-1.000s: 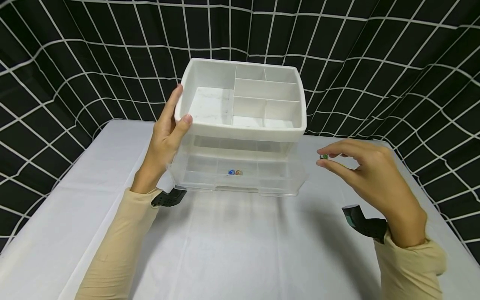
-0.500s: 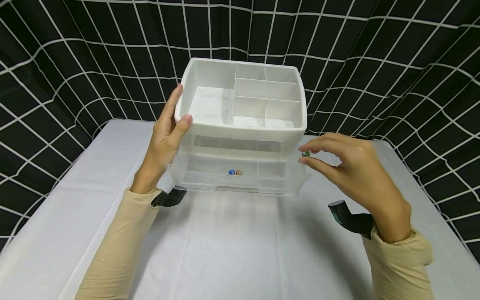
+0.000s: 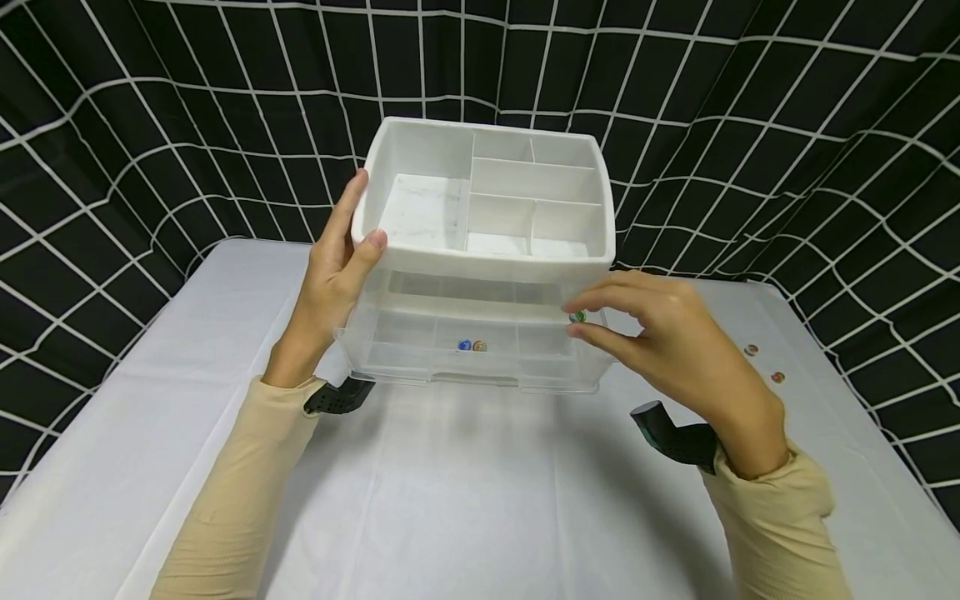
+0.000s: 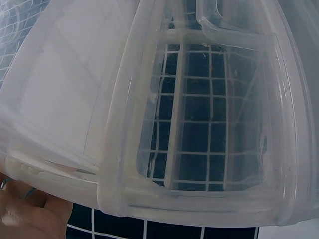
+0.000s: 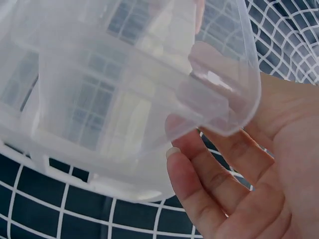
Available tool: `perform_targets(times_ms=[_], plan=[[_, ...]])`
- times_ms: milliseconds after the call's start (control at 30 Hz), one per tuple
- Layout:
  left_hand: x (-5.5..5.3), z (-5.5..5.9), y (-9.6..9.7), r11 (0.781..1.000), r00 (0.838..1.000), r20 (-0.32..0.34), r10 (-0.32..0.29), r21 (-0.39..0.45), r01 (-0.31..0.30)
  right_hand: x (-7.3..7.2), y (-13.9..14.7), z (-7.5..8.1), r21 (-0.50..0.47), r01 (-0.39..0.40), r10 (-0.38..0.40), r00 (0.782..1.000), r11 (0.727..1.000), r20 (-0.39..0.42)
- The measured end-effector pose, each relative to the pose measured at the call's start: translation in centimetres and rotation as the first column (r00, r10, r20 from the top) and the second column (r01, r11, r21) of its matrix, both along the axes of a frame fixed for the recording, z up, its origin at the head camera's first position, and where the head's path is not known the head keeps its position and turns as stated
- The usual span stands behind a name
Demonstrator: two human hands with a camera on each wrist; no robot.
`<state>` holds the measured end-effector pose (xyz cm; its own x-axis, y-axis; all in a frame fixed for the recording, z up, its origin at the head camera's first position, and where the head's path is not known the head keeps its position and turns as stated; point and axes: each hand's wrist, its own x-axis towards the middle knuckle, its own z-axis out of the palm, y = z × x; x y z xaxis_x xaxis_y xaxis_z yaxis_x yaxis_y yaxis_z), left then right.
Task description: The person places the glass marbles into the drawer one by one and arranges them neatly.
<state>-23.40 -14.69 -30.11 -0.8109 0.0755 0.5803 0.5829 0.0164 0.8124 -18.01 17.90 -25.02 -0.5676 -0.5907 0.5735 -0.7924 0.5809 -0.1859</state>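
A white organizer (image 3: pixel 420 265) with a divided top tray has its clear drawer (image 3: pixel 405 367) pulled out at the front. My left hand (image 3: pixel 330 275) grips the organizer's left side, thumb over the top rim. Between thumb and fingertips my right hand (image 3: pixel 663 333) pinches a green marble (image 3: pixel 577 317), held over the drawer's right end. A blue marble (image 3: pixel 464 345) and an orange-brown marble (image 3: pixel 479 346) lie side by side in the drawer's middle compartment. In the right wrist view the fingers show beside and through the clear drawer wall; the pinched marble is hidden there.
Two orange-brown marbles (image 3: pixel 751 350) lie on the white tablecloth (image 3: pixel 465 500) to the right, beyond my right wrist. A black curtain with white grid lines (image 3: pixel 675 75) surrounds the table at the back and sides.
My right hand has moved left with the green marble, from beside the organizer to over the drawer's right end. Two marbles on the table are uncovered. My left hand has stayed in place.
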Motion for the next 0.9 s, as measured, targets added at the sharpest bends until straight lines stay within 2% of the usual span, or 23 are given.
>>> perform_targets(times_ms=[400, 633, 900], plan=[[0.1, 0.1, 0.1, 1.000, 1.000, 0.000, 0.002, -0.003, -0.002, -0.7, -1.0, -0.1, 0.070, -0.015, 0.005, 0.990, 0.997, 0.141], [0.1, 0.1, 0.0, 1.000, 1.000, -0.007, -0.002, 0.000, 0.002, -1.1, -1.7, 0.6, 0.125, -0.015, -0.023, 0.955, 0.992, 0.294], [0.0, 0.0, 0.0, 1.000, 1.000, -0.008, 0.001, -0.002, -0.001, -1.6, -2.3, 1.0, 0.171, -0.035, -0.035, 0.921, 0.985, 0.388]])
